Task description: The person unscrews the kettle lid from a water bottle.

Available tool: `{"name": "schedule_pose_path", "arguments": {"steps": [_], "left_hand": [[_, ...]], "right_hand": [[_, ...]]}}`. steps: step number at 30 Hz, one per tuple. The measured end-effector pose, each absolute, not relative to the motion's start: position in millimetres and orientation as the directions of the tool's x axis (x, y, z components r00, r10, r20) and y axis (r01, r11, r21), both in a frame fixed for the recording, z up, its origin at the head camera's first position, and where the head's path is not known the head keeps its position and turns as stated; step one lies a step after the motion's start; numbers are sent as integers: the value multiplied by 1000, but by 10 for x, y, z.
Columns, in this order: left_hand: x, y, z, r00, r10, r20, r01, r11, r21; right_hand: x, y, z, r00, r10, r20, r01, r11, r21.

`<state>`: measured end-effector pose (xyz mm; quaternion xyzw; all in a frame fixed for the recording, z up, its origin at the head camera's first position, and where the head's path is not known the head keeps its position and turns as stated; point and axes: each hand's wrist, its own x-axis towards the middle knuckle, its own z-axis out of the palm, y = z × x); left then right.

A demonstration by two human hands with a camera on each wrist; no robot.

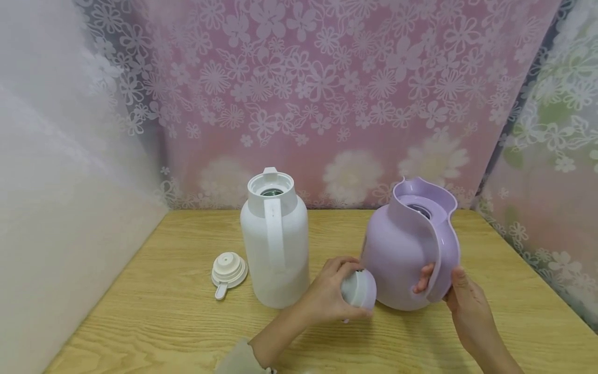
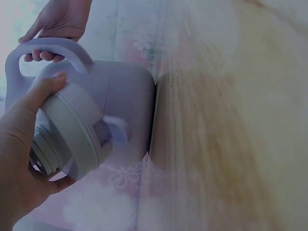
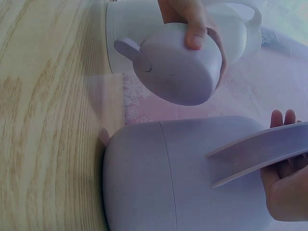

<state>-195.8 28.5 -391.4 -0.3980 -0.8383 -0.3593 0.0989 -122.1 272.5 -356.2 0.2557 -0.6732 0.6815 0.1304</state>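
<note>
My left hand [image 1: 328, 292] grips a lilac vacuum-jug lid [image 1: 368, 291], tipped on its side, with the thumb and fingers around its rim. In the left wrist view the lid's threaded stopper [image 2: 47, 150] faces back towards the palm, and a small tab [image 2: 117, 129] sticks out on the other side. My right hand [image 1: 473, 314] holds the handle [image 1: 440, 259] of a lilac vacuum jug [image 1: 397, 254], its fingers passing through the loop. The jug stands on the table with its mouth uncovered. In the head view the lid is just in front and left of its body.
A white vacuum jug [image 1: 282, 228], also without its lid, stands left of the lilac one, handle towards me. Its cream lid [image 1: 229, 270] lies on the wooden table [image 1: 163, 327] to its left. Flowered curtains [image 1: 299, 104] hang behind and at the right.
</note>
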Motion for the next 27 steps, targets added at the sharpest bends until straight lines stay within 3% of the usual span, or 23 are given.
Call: {"name": "schedule_pose_path", "arguments": {"steps": [7,13,27], "left_hand": [[-1967,291,-3931,-644,661,386,765,558,321],[-1965,293,-3953,-615,724,311,787,588,188],[-1964,323,-4044,-589,762,271,801,594,72]], "right_hand": [[-1215,2722,-3555,-836,-168,522,-520,-58,-852],[-1213,2715,-3558,-840,-153,521,-522,-36,-852],[-1219,2719,-3560,-839,-156,522,-521,-50,-852]]}}
